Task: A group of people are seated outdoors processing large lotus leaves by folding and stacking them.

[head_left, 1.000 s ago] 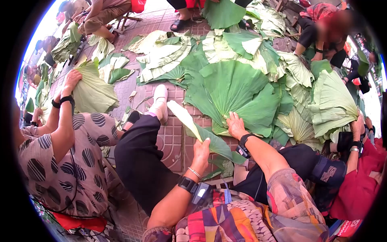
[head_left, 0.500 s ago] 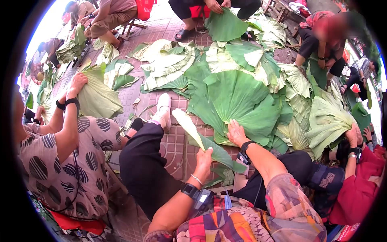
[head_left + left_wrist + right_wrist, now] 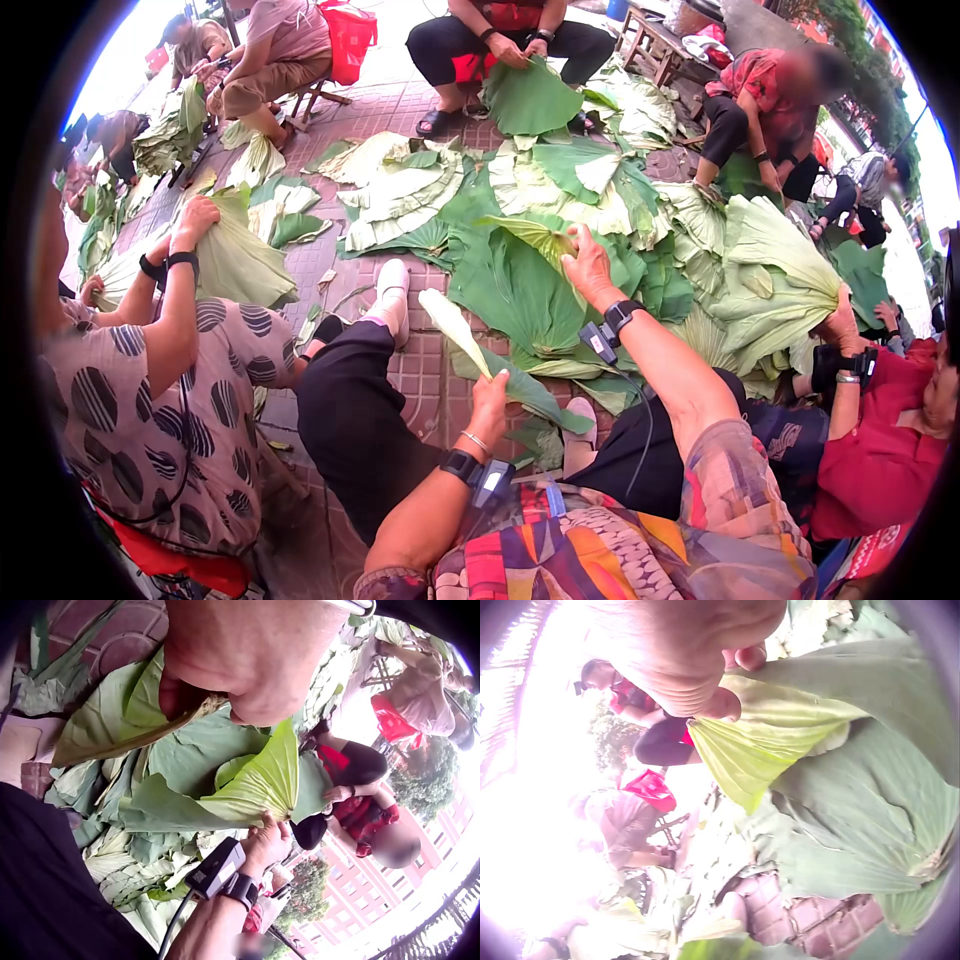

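My left hand [image 3: 489,402] grips a folded lotus leaf [image 3: 452,325], its pale side standing up beyond the fingers and a green part trailing to the right. In the left wrist view, that leaf's browned edge [image 3: 124,748] runs into the fist. My right hand [image 3: 588,268] pinches another lotus leaf [image 3: 535,238] near its stem point and holds it raised over the pile. Its yellow-green underside [image 3: 757,742] shows in the right wrist view, with thumb and fingertips on the gathered point. Broad green leaves [image 3: 520,310] lie spread below the right hand.
Stacks of pale, layered leaves [image 3: 400,205] cover the red paving [image 3: 425,375] ahead. At left, a person in a patterned shirt [image 3: 190,390] holds a leaf; at right, a person in red [image 3: 880,460] holds another large leaf [image 3: 765,285]. Others sit on low stools farther back.
My right hand has moved up and away from me, lifting the top leaf's near edge off the pile and folding it over. My left hand keeps hold of its folded leaf.
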The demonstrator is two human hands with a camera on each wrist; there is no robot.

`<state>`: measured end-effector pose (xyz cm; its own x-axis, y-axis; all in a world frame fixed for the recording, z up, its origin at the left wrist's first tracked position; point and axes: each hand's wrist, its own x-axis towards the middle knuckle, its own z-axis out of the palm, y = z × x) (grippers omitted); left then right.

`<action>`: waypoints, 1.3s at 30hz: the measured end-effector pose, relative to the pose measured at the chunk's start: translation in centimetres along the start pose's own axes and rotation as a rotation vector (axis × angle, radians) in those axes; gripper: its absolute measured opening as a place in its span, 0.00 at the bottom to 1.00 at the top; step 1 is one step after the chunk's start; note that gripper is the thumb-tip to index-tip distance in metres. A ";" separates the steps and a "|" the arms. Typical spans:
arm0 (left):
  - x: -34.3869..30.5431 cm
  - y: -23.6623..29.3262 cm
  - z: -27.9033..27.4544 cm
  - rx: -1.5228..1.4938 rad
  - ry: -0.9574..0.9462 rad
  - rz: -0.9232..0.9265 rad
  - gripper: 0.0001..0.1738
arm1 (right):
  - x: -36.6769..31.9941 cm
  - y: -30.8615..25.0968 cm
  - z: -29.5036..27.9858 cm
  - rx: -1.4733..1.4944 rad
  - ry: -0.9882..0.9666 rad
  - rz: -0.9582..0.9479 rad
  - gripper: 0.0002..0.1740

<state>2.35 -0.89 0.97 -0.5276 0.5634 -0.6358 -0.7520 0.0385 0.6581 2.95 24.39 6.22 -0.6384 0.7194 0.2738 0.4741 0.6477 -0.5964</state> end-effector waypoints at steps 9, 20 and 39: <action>1.8 -0.6 -1.9 -0.039 -0.099 0.018 0.25 | -10.9 -4.6 1.5 0.056 -0.479 -0.657 0.18; 2.8 -1.6 -3.4 -0.047 -0.044 -0.150 0.18 | -15.8 -3.8 3.4 0.017 -0.645 -0.809 0.21; 0.0 -0.1 -4.6 0.020 0.205 0.196 0.13 | -12.9 8.6 6.8 -0.443 -0.904 -0.078 0.18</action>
<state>0.57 -4.72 -0.93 -0.7325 0.3830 -0.5627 -0.6209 -0.0371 0.7830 11.15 19.05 -7.56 -0.8106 0.3301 -0.4838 0.4763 0.8522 -0.2166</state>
